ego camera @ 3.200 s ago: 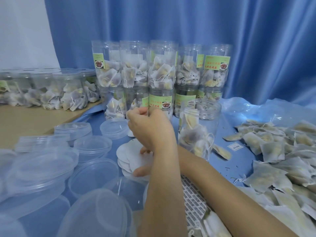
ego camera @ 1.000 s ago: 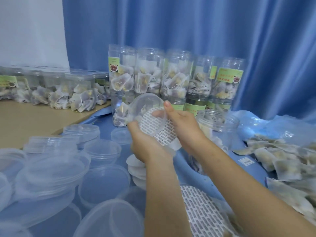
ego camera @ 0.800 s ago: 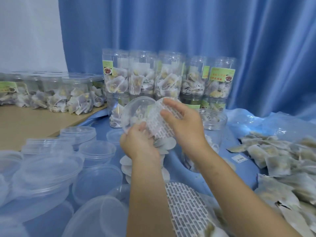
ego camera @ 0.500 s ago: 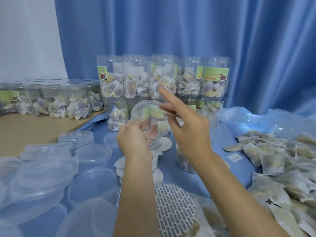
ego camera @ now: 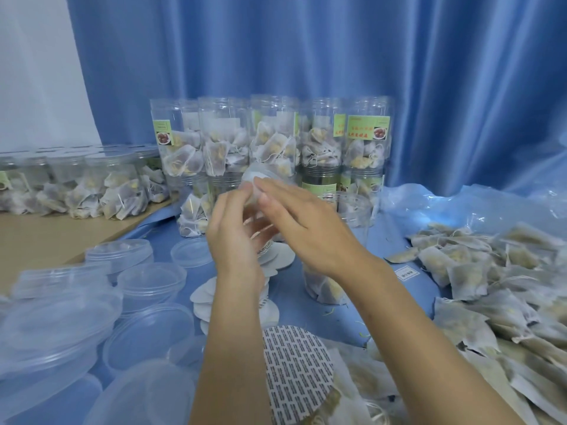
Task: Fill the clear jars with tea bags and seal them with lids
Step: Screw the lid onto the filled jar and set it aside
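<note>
My left hand (ego camera: 233,234) grips a clear plastic lid (ego camera: 259,223) held up on edge in front of me. A white liner disc (ego camera: 250,179) sits in the lid. My right hand (ego camera: 302,223) has straight fingers, and their tips press on the disc at the lid's upper edge. Behind my right wrist stands an open clear jar (ego camera: 352,210) partly filled with tea bags, with no lid on it. A heap of loose tea bags (ego camera: 491,286) covers the blue sheet at the right.
Filled labelled jars (ego camera: 270,142) are stacked in two tiers at the back. More filled jars (ego camera: 92,185) line the brown table (ego camera: 36,237) at the left. Loose clear lids (ego camera: 135,289) crowd the near left. White liner discs (ego camera: 277,257) and a printed liner (ego camera: 294,369) lie below my hands.
My hands lifted a clear lid and a printed liner disc from the table. The right hand laid the disc into the lid and now presses it with its fingertips.
</note>
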### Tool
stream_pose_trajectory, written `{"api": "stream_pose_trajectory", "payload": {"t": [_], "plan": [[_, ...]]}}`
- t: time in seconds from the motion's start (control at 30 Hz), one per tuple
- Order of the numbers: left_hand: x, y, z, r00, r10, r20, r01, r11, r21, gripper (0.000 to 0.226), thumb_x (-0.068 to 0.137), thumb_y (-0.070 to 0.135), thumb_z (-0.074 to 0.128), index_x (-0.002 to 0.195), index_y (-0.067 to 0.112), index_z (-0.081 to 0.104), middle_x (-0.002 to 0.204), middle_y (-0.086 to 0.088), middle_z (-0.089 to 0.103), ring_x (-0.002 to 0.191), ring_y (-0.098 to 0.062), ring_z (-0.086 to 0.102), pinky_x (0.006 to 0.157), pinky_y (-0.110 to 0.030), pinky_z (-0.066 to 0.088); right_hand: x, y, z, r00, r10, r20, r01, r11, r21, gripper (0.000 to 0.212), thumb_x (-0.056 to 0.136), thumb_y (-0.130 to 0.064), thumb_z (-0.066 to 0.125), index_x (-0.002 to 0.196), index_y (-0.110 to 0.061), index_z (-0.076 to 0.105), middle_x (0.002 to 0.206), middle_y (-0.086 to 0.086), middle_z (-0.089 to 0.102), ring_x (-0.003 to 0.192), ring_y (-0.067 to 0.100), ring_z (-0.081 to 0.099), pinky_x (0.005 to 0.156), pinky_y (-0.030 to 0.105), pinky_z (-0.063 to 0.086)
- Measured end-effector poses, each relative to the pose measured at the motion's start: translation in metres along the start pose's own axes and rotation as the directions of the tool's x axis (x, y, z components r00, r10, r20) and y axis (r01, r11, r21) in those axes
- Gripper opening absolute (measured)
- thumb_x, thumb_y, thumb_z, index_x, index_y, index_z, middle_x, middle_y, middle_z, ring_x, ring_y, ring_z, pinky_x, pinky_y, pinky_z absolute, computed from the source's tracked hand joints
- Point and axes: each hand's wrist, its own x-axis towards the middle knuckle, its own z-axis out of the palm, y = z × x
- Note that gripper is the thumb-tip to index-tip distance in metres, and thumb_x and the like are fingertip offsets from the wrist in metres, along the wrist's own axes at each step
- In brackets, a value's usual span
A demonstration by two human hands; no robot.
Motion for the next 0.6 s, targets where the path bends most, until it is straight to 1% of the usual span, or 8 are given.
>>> {"api": "stream_pose_trajectory", "payload": {"t": [0.1,0.2,0.23,0.33,0.4,0.5,0.53,0.6], "plan": [[0.001,0.002,0.002,0.997,-0.008,0.076,0.007,1.0,0.023,0.019,0.088,0.032,0.057,0.089,0.02,0.072,0.088,0.002,0.074,0.079,-0.014,0.07,0.059,-0.024,0.054,-0.001,-0.004,-0.002,0.998,0.047,-0.035,-0.04,0.984,0.171,0.047,0.088,-0.048,0.057,0.13,-0.027,0.053,0.132,-0.015,0.048,0.119,0.0,0.046,0.098,0.018,0.037],[0.0,0.001,0.003,0.998,0.014,0.066,-0.017,0.998,0.053,0.014,0.086,0.02,0.064,0.097,0.017,0.073,0.088,0.003,0.073,0.08,-0.012,0.068,0.066,-0.026,0.056,0.0,-0.006,-0.006,0.948,0.179,-0.264,-0.068,0.921,0.382,0.011,0.086,-0.026,0.067,0.095,-0.033,0.066,0.106,-0.011,0.059,0.097,0.001,0.058,0.088,0.017,0.045],[-0.001,0.001,0.003,0.998,0.016,0.058,-0.021,0.996,0.092,0.022,0.084,0.02,0.067,0.106,0.019,0.07,0.095,0.004,0.072,0.086,-0.011,0.067,0.072,-0.026,0.055,0.0,-0.006,-0.008,0.932,0.234,-0.275,-0.072,0.866,0.494,0.011,0.086,-0.022,0.068,0.089,-0.032,0.066,0.099,-0.008,0.064,0.092,0.005,0.063,0.083,0.021,0.05],[-0.002,0.002,0.003,0.992,-0.072,0.107,0.074,0.997,-0.012,0.052,0.075,0.021,0.073,0.124,0.014,0.058,0.112,-0.003,0.069,0.101,-0.015,0.067,0.082,-0.029,0.055,0.001,-0.006,-0.018,0.919,0.339,-0.201,-0.063,0.629,0.775,0.023,0.08,-0.013,0.073,0.1,-0.022,0.066,0.088,0.001,0.074,0.082,0.014,0.071,0.068,0.025,0.056],[-0.001,0.003,0.004,0.977,-0.093,0.19,0.12,0.984,-0.135,0.048,0.073,0.017,0.07,0.119,0.009,0.061,0.108,-0.007,0.072,0.097,-0.018,0.069,0.074,-0.029,0.057,0.002,-0.003,-0.023,0.906,0.375,-0.195,-0.077,0.602,0.795,0.043,0.077,-0.011,0.076,0.114,-0.024,0.057,0.087,0.004,0.074,0.078,0.013,0.072,0.065,0.023,0.056],[0.001,0.0,0.005,0.975,-0.078,0.207,0.113,0.981,-0.16,0.026,0.081,0.006,0.065,0.105,0.012,0.065,0.097,-0.005,0.074,0.089,-0.018,0.071,0.066,-0.03,0.057,0.001,0.0,-0.027,0.923,0.244,-0.297,-0.085,0.883,0.461,0.065,0.079,-0.015,0.074,0.134,-0.03,0.043,0.115,-0.002,0.063,0.095,0.003,0.063,0.075,0.017,0.051],[0.001,-0.002,0.005,0.977,-0.073,0.2,0.102,0.985,-0.138,0.02,0.082,0.005,0.064,0.099,0.015,0.066,0.092,-0.002,0.075,0.085,-0.015,0.072,0.065,-0.031,0.057,0.0,0.001,-0.029,0.949,0.139,-0.284,-0.073,0.97,0.23,0.073,0.077,-0.02,0.075,0.139,-0.034,0.038,0.13,-0.004,0.05,0.109,0.002,0.053,0.085,0.014,0.044],[-0.001,-0.004,0.006,0.974,-0.092,0.206,0.114,0.988,-0.1,0.017,0.083,0.007,0.065,0.095,0.019,0.067,0.088,0.003,0.075,0.083,-0.011,0.071,0.072,-0.034,0.058,-0.002,0.003,-0.03,0.993,0.004,-0.121,-0.017,0.995,-0.102,0.09,0.068,-0.034,0.078,0.144,-0.036,0.03,0.15,-0.007,0.021,0.133,0.006,0.025,0.101,0.018,0.026]]}}
